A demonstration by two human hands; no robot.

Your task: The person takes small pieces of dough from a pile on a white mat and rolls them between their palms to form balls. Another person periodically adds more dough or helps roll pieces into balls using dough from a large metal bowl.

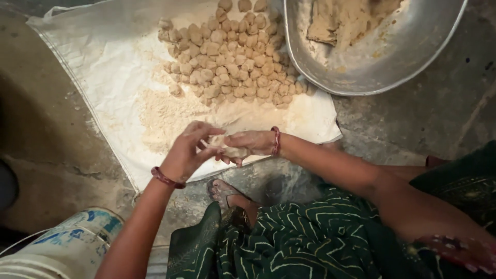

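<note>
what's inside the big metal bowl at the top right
The metal bowl holds a slab of tan dough pressed against its far side, with floury smears and crumbs on the bare metal. The picture's top edge cuts off the bowl's far part, so any more dough there is unseen.

Rough grey concrete floor (pixel 423 124), cracked and flour-dusted; white woven sheet (pixel 98 67) spread flat across it; white plastic bucket (pixel 67 248) at lower left; dim, warm light; no walls visible.
</note>
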